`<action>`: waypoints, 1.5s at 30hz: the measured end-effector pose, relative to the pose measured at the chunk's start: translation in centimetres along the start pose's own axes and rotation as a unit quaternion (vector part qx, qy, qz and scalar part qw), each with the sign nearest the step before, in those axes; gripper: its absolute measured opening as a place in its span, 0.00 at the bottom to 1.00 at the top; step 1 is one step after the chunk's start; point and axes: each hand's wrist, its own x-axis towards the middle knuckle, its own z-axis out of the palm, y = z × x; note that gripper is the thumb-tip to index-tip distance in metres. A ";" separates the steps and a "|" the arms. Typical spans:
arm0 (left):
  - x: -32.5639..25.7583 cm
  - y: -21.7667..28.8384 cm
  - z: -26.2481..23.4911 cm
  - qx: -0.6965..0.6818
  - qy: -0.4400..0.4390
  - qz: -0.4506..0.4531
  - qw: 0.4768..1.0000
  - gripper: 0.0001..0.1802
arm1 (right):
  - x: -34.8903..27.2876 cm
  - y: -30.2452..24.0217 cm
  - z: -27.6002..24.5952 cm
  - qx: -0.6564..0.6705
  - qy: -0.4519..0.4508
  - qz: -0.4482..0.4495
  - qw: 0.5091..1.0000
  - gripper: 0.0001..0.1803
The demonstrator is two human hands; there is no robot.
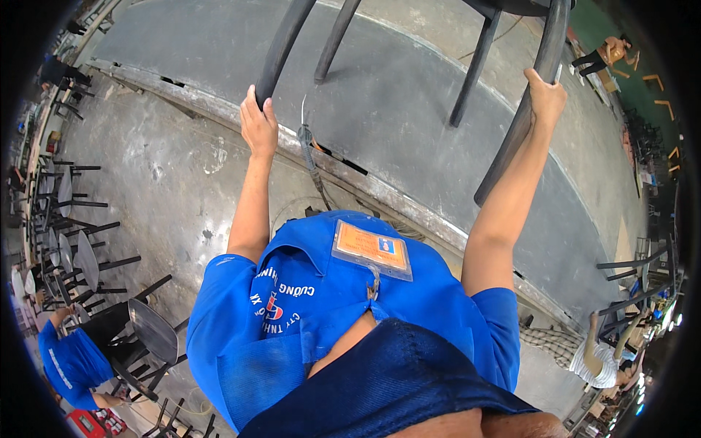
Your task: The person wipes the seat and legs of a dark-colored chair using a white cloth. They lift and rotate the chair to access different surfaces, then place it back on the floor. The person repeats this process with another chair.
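Observation:
A dark wooden chair [475, 69] is held over the grey worktable [387, 117], with part of its dark seat at the top edge and the rest cut off. My left hand [259, 128] grips the lower end of one thick leg. My right hand [546, 101] is wrapped around another thick leg, whose end extends down beside my forearm. Two thinner legs slant between my hands. Just right of my left hand, a blow gun [305, 137] with a thin metal nozzle and a hose sits at the table's near edge.
Dark chairs [86, 259] crowd the left side, where a person in blue [69, 361] bends among them near a red case [86, 423]. A person in a striped shirt [595, 365] works at lower right; another person in orange [612, 51] stands far right.

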 end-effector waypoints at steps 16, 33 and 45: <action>4.1 1.7 -2.6 -0.165 -0.155 -0.065 0.972 0.28 | -9.5 1.3 -2.1 0.034 0.052 0.005 0.998 0.24; 4.7 -5.3 15.0 -0.144 -0.213 -0.091 0.962 0.39 | -21.6 9.2 10.8 0.089 0.177 -0.042 0.979 0.19; 35.5 13.1 4.0 -0.640 -0.124 -0.049 0.756 0.21 | -8.3 7.2 -1.5 0.459 -0.171 0.132 0.862 0.37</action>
